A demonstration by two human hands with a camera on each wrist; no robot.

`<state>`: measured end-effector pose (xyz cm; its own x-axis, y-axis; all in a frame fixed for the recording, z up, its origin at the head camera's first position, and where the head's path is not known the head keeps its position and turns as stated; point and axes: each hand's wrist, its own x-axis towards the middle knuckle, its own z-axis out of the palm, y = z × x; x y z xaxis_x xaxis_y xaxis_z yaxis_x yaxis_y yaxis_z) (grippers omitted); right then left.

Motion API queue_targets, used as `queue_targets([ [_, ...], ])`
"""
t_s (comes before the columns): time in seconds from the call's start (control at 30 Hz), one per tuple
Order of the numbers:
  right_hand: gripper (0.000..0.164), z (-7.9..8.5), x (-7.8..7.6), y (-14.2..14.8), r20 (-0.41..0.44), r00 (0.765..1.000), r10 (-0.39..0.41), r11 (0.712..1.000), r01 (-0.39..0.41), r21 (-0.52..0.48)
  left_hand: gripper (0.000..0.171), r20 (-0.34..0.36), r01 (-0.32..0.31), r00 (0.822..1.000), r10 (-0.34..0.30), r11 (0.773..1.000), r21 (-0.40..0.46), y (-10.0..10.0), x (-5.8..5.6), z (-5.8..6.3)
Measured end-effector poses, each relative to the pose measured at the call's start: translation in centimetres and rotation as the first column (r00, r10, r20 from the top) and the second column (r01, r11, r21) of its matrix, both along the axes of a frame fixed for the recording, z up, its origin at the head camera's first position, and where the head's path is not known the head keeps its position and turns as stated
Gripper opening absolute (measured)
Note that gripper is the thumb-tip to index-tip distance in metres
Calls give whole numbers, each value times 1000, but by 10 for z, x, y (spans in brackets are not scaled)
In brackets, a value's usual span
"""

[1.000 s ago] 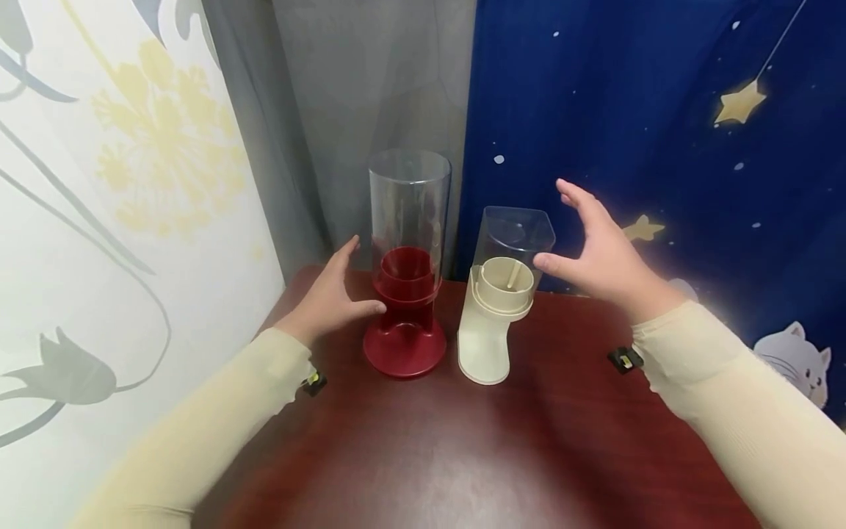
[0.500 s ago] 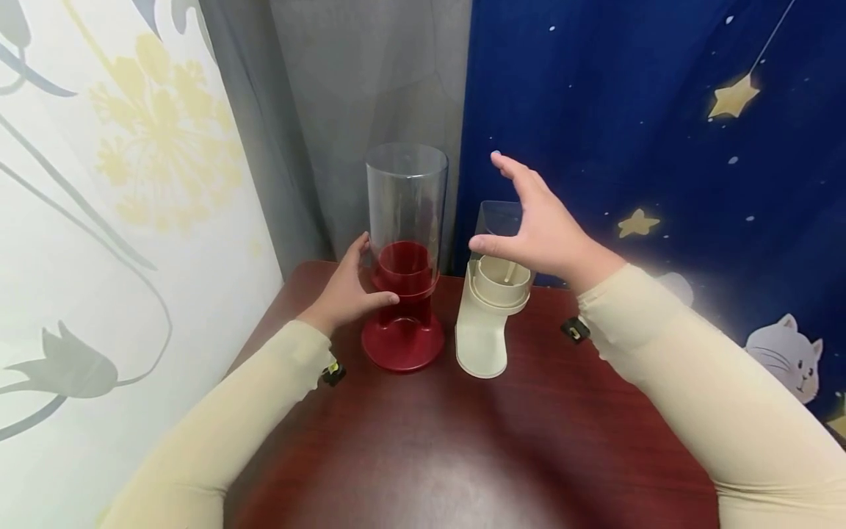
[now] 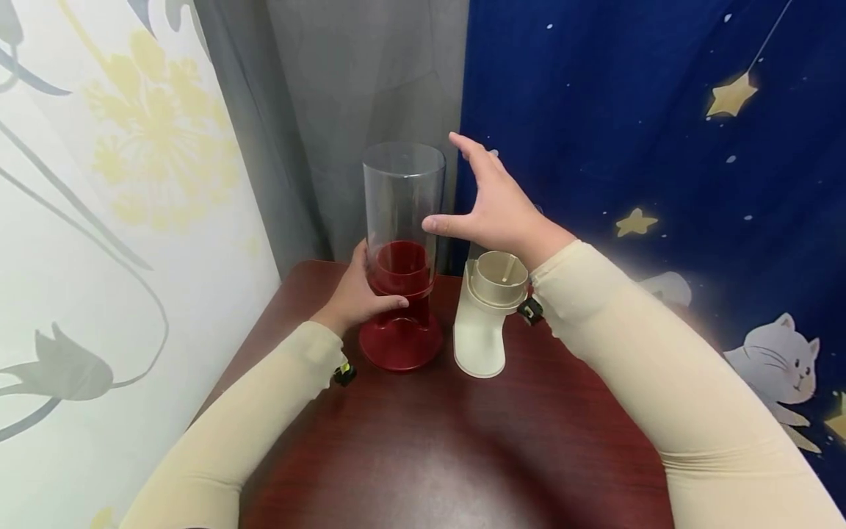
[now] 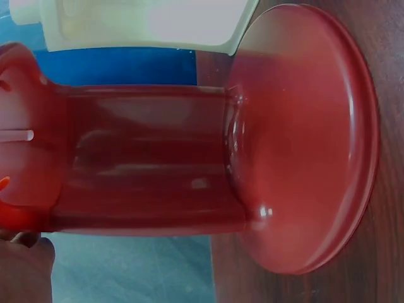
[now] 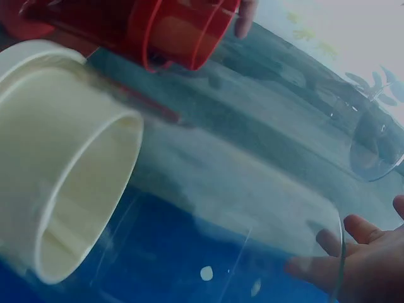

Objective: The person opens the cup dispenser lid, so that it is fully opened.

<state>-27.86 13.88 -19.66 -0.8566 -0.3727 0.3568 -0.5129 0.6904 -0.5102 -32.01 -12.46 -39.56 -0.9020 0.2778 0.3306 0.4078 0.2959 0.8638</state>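
A red dispenser point(image 3: 399, 349) stands upright on the table, its tall clear cylinder point(image 3: 403, 195) seated over the red collar. My left hand point(image 3: 353, 294) holds it at the collar, thumb across the front and fingers round the left side. In the left wrist view, fingers point(image 4: 28, 249) sit against the red part. My right hand point(image 3: 499, 209) is spread, thumb and fingers apart, at the cylinder's right side. Beneath my right wrist stands a cream dispenser point(image 3: 479, 345); its clear container point(image 5: 278, 221) is mostly hidden by my hand in the head view.
The dark red wooden table point(image 3: 423, 455) reaches back to a grey curtain point(image 3: 370, 73) and a blue starry curtain point(image 3: 595, 88). A white patterned panel point(image 3: 198, 294) borders the left side. The cream dispenser stands close beside the red one.
My right hand has moved left, past the cream dispenser's clear container, towards the tall cylinder. My left hand has moved right and come round the red collar. Both dispensers stay in place.
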Motion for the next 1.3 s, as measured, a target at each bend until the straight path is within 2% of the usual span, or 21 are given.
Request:
queue_targets([
  [0.2, 121, -2, -6, -15, 18, 1000, 16, 1000, -15, -23, 127, -16, -9, 1000, 10, 999, 32, 5, 2, -6],
  [0.37, 120, -3, -8, -23, 43, 999, 25, 998, -23, -53, 127, -1, -28, 1000, 28, 999, 44, 8, 5, -9],
  [0.73, 118, -10, -16, -37, 77, 996, 42, 982, -27, -187, 125, 6, -27, 1000, 27, 999, 34, 9, 7, -7],
  [1.07, 119, -21, -20, -44, 111, 991, 69, 946, -30, -323, 126, -8, -31, 999, 31, 999, 13, 7, 5, -10],
  [1.3, 120, -34, -26, -49, 107, 987, 117, 885, -55, -463, 127, -20, -29, 999, 29, 1000, -2, 7, 4, -9],
])
